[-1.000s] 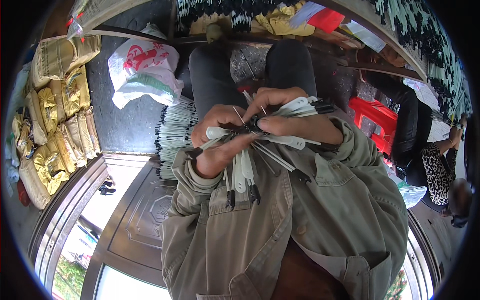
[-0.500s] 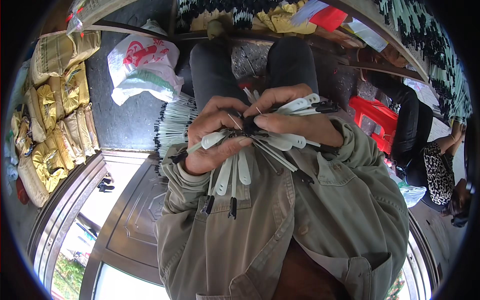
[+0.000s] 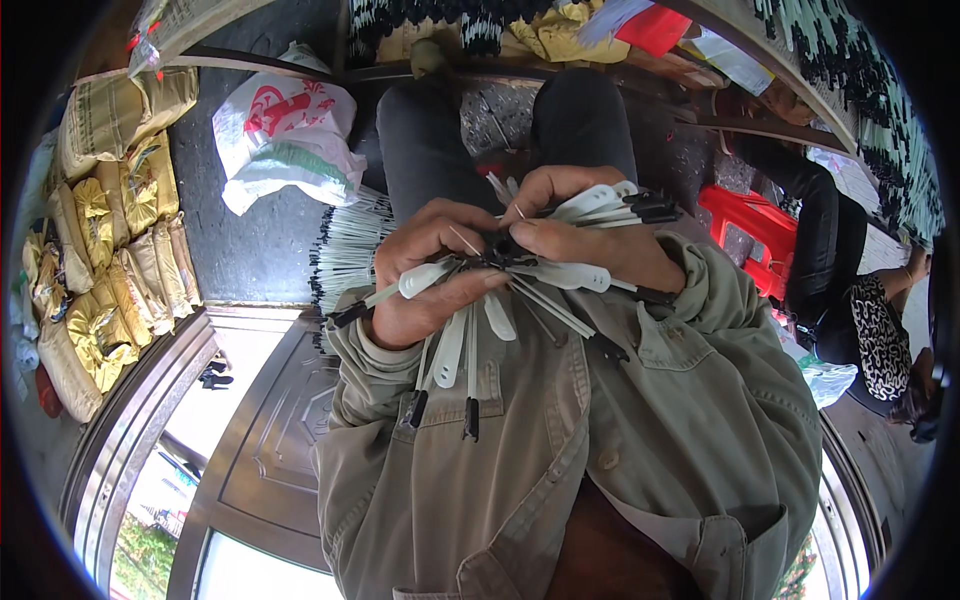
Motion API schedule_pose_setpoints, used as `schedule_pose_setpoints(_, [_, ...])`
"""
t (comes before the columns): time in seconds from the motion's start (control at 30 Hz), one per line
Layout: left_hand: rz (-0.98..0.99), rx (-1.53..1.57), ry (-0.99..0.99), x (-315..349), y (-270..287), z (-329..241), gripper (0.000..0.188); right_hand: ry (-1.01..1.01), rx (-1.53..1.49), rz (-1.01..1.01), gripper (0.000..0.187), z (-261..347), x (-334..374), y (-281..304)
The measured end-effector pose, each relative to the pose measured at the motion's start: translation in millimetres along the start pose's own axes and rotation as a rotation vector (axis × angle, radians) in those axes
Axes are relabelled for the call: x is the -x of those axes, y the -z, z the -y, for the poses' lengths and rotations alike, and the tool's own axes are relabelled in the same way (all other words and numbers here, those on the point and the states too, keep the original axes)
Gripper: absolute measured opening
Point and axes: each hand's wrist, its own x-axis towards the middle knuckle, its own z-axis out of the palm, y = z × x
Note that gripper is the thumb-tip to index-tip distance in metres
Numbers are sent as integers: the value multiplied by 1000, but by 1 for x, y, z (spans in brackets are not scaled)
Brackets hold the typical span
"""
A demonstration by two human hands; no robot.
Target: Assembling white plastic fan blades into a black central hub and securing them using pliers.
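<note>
In front of my chest both hands work on a ribbed frame with a black hub (image 3: 500, 248), much like an umbrella's. Pale ribs fan out from it, among them flat white strips (image 3: 448, 352) and thin rods with black ends (image 3: 471, 415). My left hand (image 3: 425, 265) is closed on the hub's left side, ribs passing between its thumb and fingers. My right hand (image 3: 590, 235) pinches the hub's right side, more ribs spreading past it. A thin metal wire (image 3: 465, 241) sticks up by the left fingers, and a short wire end shows at the right fingertips.
A bundle of pale ribs (image 3: 350, 240) stands by my left leg. Beyond it lies a white plastic bag (image 3: 285, 135), with yellow-brown packages (image 3: 110, 230) stacked at the far left. On the right are a red stool (image 3: 750, 235) and another person's leg (image 3: 815, 240). More ribs hang on racks (image 3: 890, 130).
The right thumb and fingers have shifted slightly at the hub, baring more of its black centre. The ribs have tilted a little; both hands keep their hold.
</note>
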Motion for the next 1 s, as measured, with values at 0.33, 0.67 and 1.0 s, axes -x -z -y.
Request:
schedule_pose_setpoints(0.33, [-40, 61, 40, 7, -5, 2, 21, 106, -54, -15, 18, -5, -3, 0])
schedule_pose_setpoints(0.67, [-231, 24, 152, 18, -13, -8, 28, 511, 212, 68, 30, -23, -4, 5])
schedule_pose_setpoints(1.0, [-219, -164, 70, 13, -11, -10, 30, 510, 184, -45, 28, -23, -4, -3])
